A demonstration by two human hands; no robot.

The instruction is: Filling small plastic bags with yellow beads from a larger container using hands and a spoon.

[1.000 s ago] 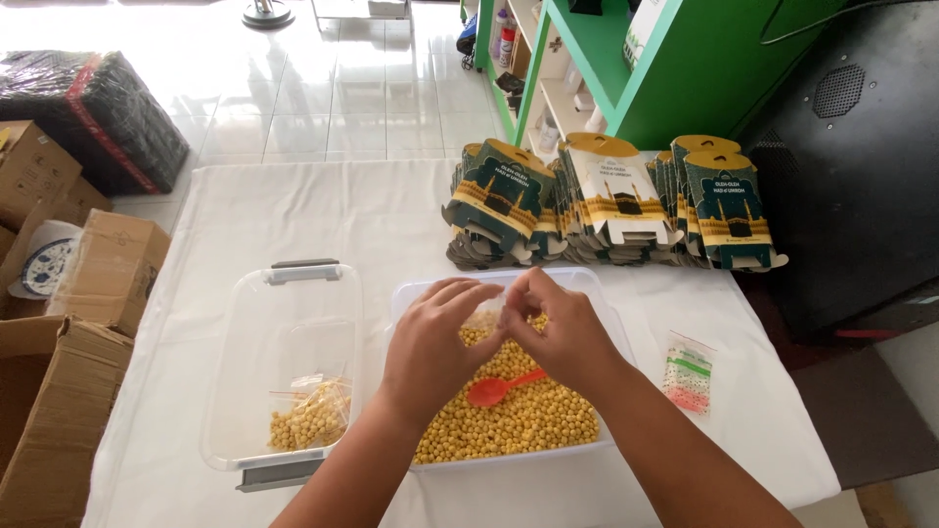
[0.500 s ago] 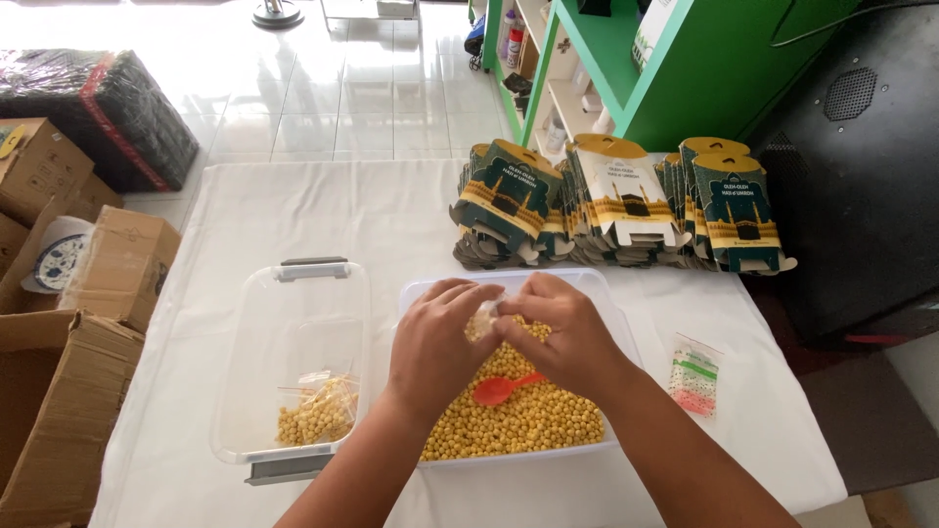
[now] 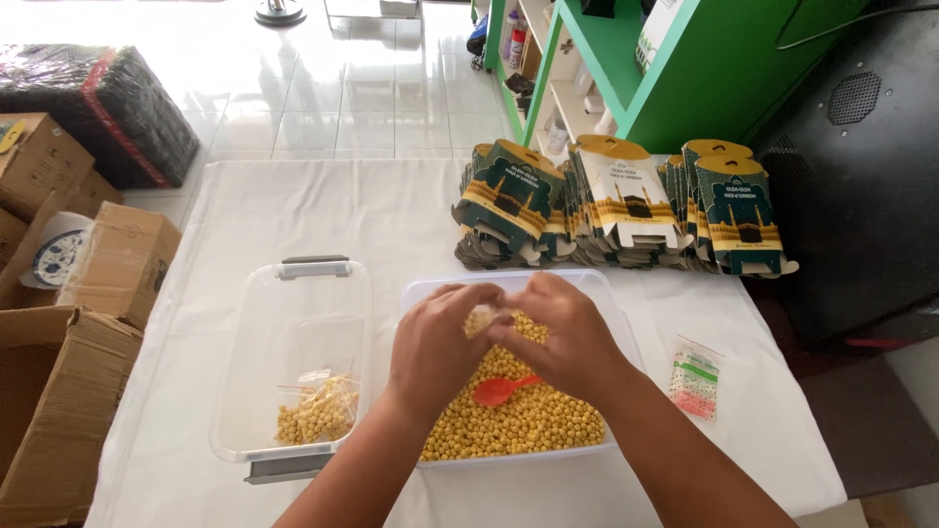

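Hands meet over a clear plastic tub (image 3: 614,323) half full of small yellow balls (image 3: 528,416). The left hand (image 3: 435,347) and the right hand (image 3: 562,337) come together at the fingertips, both pinching a small clear bag (image 3: 481,320) that holds a few of the same yellow balls. The bag sits just above the heap, near the tub's far edge, and most of it is hidden by the fingers, so whether its mouth is sealed cannot be told.

An orange plastic spoon (image 3: 501,389) lies on the yellow balls just under the right hand, its bowl pointing left, touched by neither hand.

Left of this tub, just beside it, stands a second clear tub (image 3: 293,293) with a grey handle on its far rim. In its near corner lie filled small bags (image 3: 315,411) of yellow balls.

Both tubs stand on a table under a white cloth (image 3: 323,210). To the right of the main tub, on the cloth, lies a pack of empty small bags (image 3: 694,379) with green and red print. At the far side of the table rest stacks of flat printed cartons (image 3: 621,205) in dark green, gold and white.

Cardboard boxes (image 3: 88,293) stand on the floor to the left of the table, and a green shelf (image 3: 675,68) rises behind it.
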